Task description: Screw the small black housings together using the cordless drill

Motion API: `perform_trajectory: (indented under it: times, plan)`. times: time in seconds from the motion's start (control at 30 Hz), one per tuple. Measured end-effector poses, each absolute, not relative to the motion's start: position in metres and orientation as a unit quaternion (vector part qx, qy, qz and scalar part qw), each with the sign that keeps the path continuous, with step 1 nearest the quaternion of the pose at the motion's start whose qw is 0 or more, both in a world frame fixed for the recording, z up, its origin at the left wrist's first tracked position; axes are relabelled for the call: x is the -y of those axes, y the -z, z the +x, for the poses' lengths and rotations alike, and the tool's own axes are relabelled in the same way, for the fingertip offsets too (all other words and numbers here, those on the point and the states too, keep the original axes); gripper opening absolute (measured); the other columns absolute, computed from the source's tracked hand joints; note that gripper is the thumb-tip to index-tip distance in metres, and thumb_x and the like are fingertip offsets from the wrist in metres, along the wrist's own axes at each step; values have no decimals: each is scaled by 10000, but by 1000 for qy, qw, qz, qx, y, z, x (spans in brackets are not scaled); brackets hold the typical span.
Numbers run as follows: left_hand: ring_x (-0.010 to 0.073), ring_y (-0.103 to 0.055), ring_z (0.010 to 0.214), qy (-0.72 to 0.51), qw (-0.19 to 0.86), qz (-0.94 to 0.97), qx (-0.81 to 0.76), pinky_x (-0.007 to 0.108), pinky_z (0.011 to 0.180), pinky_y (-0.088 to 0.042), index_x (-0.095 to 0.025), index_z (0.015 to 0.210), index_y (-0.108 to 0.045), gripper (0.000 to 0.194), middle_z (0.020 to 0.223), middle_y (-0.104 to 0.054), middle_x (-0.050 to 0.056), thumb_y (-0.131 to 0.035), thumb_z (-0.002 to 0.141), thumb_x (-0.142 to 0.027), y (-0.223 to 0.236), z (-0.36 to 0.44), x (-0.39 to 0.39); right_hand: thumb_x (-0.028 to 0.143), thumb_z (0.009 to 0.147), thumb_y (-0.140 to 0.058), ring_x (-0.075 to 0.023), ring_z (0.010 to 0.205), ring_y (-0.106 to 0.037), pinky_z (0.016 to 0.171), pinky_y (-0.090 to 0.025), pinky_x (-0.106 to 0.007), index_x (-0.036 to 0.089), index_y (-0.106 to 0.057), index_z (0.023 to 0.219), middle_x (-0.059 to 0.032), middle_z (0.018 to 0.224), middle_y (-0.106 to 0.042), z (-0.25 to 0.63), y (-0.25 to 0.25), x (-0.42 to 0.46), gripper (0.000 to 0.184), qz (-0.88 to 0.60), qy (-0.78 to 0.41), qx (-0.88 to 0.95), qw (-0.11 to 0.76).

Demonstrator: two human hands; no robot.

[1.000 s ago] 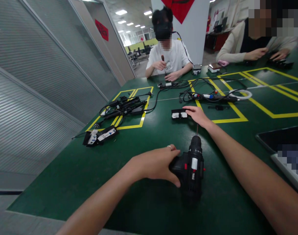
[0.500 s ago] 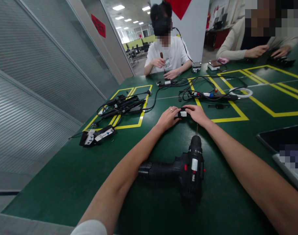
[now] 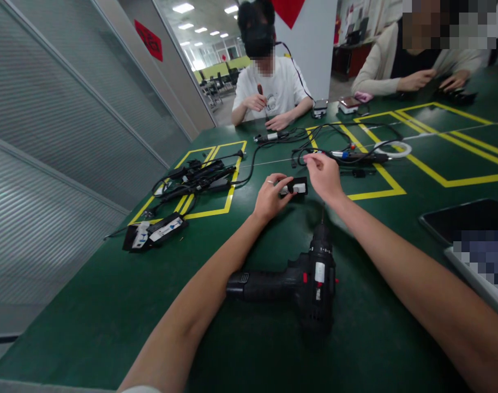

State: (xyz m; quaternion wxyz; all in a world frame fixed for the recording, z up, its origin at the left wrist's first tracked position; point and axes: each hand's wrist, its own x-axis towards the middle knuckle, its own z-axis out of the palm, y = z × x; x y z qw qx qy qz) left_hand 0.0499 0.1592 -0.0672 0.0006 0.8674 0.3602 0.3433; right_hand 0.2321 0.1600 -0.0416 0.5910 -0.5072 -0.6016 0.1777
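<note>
Black-and-white block (image 3: pixel 300 187) lies on the green table (image 3: pixel 150 305), well in from the left edge and beyond the drill (image 3: pixel 316 289) as seen from the near edge. Left hand (image 3: pixel 270 197) is closed on the block's left end, thumb and fingers gripping it. Right hand (image 3: pixel 324 176) is just to the right of the block, apart from it, fingertips drawn together; whether they pinch anything cannot be determined. Drill rests on its side, bit directed toward the far edge, handle toward the left edge; contact between handle and left forearm cannot be confirmed. Near the left edge: two black-and-white pieces (image 3: pixel 166 229) and, farther back, a heap of black cables (image 3: pixel 208 180) across yellow tape. Beyond the right hand lies a black tool with a blue band (image 3: pixel 361 157). At the far edge, a seated person (image 3: pixel 279 87) grips a screwdriver (image 3: pixel 260 89).
</note>
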Motion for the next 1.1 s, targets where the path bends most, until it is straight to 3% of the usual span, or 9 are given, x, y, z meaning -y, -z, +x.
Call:
perform_trajectory:
  times: [0.1,0.23,0.4,0.47,0.53,0.63,0.7,0.9,1.1]
  plan:
    - [212,-463,1162,-403,11,838,-369,365,1006,-415,-170,1231,-530,430,1220,-457,116,-570,843,-352,65,53,-160,253,815,-471,-221,890,-644,841,-508,-372,150,-581,1172,-77,988,-680,212,27,-154,387,-474,-274,627,554]
    - [221,-454,1178,-414,18,825,-383,378,989,-432,-174,1208,-540,382,1253,-423,119,-546,834,-254,66,54,-161,145,699,-500,-223,823,-654,796,-528,-390,128,-362,1389,-60,952,-681,188,36,-152,704,-449,-409,635,477]
    - [225,-453,1188,-394,19,850,-348,394,1005,-418,-173,1213,-524,412,1303,-382,129,-565,806,-217,71,51,-163,118,720,-444,-208,764,-642,800,-516,-388,144,-447,1340,-35,814,-673,186,52,-157,621,-465,-366,648,480]
    - [243,-433,1211,-400,15,850,-343,410,1030,-392,-169,1275,-465,549,1358,-333,148,-644,768,-282,72,49,-165,136,755,-406,-200,703,-629,765,-515,-382,133,-514,1289,-34,757,-667,195,52,-160,545,-476,-344,649,485]
    - [270,-405,1239,-380,13,856,-350,435,1051,-362,-172,1294,-446,645,1387,-315,158,-705,725,-332,73,45,-168,154,775,-387,-208,747,-627,795,-494,-378,144,-646,1118,-50,781,-679,208,50,-161,430,-513,-273,643,498]
    - [255,-433,1208,-318,35,878,-356,427,1045,-353,-185,1193,-544,430,1297,-434,129,-638,795,-318,77,42,-174,188,797,-375,-231,806,-624,780,-465,-356,187,-726,799,-63,810,-695,226,51,-161,351,-574,-163,643,481]
    - [212,-484,1134,-314,72,879,-352,378,1012,-381,-175,1136,-575,297,1194,-505,108,-547,860,-284,79,41,-178,209,812,-376,-231,778,-621,740,-451,-339,200,-721,719,-59,770,-696,234,54,-161,357,-594,-136,647,457]
    - [157,-537,869,-378,175,820,-392,284,812,-443,-126,956,-593,253,917,-566,57,-532,868,-356,84,40,-186,356,820,-509,-182,651,-565,600,-390,-286,167,-713,851,-48,728,-671,239,66,-159,281,-530,-177,731,391]
    - [148,-549,828,-358,282,797,-397,262,732,-445,-117,975,-635,390,1011,-587,66,-708,719,-402,82,38,-188,420,792,-584,-152,602,-513,562,-361,-271,145,-701,830,-27,675,-625,240,61,-161,301,-481,-211,748,405]
